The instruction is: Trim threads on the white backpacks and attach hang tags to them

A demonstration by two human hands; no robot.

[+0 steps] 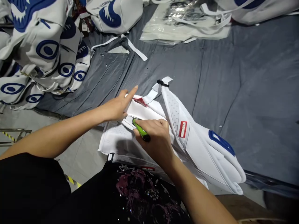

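A white backpack (149,109) lies tilted at the table's near edge, its straps and back panel facing up. One padded strap (174,109) carries a red label and a black buckle. My left hand (118,107) grips the backpack's upper left edge, index finger stretched out and thumb low on the fabric. My right hand (155,137) is closed around a green, pen-like tool with a black end (142,130). The tool's tip is at the seam beside my left thumb. Whether it touches the fabric I cannot tell. A blue patch (221,142) marks the bag's right side.
Several white bags with blue eye patches (48,51) are piled at the left. Another white bag (114,15) and clear plastic packaging (161,28) lie along the back. Dark grey cloth (261,77) covers the table. A loose white strap (137,51) lies on it.
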